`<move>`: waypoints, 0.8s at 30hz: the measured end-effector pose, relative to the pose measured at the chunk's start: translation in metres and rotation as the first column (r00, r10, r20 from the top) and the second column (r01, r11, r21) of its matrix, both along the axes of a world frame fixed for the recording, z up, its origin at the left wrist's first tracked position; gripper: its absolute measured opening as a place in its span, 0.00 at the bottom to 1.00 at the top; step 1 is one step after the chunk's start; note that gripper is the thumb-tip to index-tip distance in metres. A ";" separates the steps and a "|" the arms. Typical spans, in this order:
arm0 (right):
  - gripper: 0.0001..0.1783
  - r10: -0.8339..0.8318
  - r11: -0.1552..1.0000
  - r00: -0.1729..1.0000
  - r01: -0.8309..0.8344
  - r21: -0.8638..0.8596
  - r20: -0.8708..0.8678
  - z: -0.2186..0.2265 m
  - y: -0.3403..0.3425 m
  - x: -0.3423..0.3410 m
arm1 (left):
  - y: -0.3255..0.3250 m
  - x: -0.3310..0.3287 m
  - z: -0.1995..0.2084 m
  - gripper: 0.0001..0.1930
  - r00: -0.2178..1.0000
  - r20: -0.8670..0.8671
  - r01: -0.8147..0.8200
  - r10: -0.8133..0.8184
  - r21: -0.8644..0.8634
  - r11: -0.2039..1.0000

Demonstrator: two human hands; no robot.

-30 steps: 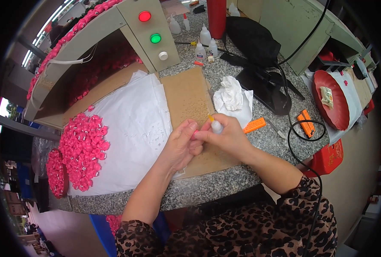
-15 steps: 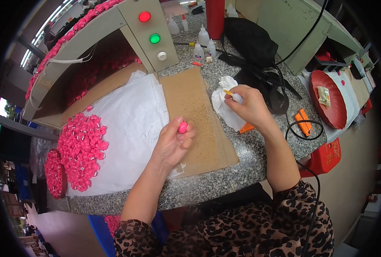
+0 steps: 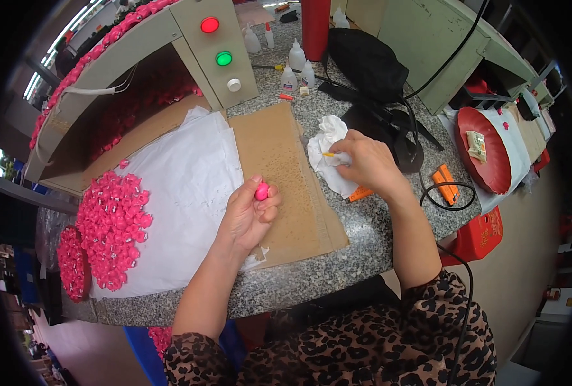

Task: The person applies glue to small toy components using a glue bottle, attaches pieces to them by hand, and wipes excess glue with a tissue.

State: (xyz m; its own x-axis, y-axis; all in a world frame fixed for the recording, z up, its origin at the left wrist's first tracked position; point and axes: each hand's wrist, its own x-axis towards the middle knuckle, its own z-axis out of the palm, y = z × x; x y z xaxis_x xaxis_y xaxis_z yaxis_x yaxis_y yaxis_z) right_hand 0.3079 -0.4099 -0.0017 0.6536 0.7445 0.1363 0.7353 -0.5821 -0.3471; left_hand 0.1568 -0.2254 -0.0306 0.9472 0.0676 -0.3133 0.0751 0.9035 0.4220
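My left hand (image 3: pixel 246 217) is closed around a small glossy pink piece (image 3: pixel 261 192), whose rounded face shows between thumb and fingers. It hovers over the brown cardboard sheet (image 3: pixel 267 138). To the right, my right hand (image 3: pixel 371 165) grips a small white squeeze bottle (image 3: pixel 342 158) with a thin yellow tip, held nearly level and pointing left. The tip is over a crumpled white tissue (image 3: pixel 330 131); whether they touch I cannot tell. A heap of similar pink pieces (image 3: pixel 111 225) with small shiny parts lies on white paper (image 3: pixel 193 174) at the left.
A beige machine housing (image 3: pixel 189 45) with red and green lights stands at the back left. Several white bottles (image 3: pixel 295 56) are behind the cardboard. A black bag (image 3: pixel 366 64), orange cutters (image 3: pixel 445 184), a black cable and a red tray (image 3: pixel 499 174) lie on the right.
My right hand has lowered the bottle's yellow tip toward the tissue and turned it more level. My left hand keeps its hold on the pink piece. The whole view has shifted slightly.
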 end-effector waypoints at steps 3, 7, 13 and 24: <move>0.12 0.004 0.999 0.998 -0.007 0.046 0.060 -0.005 0.004 -0.002 | -0.001 0.000 0.001 0.09 1.000 0.003 0.004 -0.004 0.001 1.000; 0.09 0.000 0.920 1.000 -0.011 0.392 0.028 0.002 0.007 -0.006 | -0.001 -0.001 0.000 0.09 1.000 0.001 0.010 -0.010 0.022 1.000; 0.07 0.470 0.689 0.418 0.377 0.619 -0.778 0.011 0.015 -0.029 | -0.002 -0.001 -0.001 0.09 1.000 -0.006 0.014 -0.014 -0.013 1.000; 0.09 0.361 0.882 0.343 0.177 0.437 -0.867 -0.003 0.033 -0.059 | -0.006 -0.001 0.000 0.10 0.999 0.023 -0.042 0.041 0.033 0.999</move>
State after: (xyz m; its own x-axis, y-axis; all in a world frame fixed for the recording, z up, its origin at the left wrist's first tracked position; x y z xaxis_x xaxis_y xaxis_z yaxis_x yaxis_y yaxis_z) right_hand 0.2492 -0.3766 -0.0051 0.4815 0.8511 -0.2092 -0.1711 -0.1428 -0.9748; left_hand 0.1556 -0.2318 -0.0302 0.9502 0.1174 -0.2888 0.0277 0.8910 0.4531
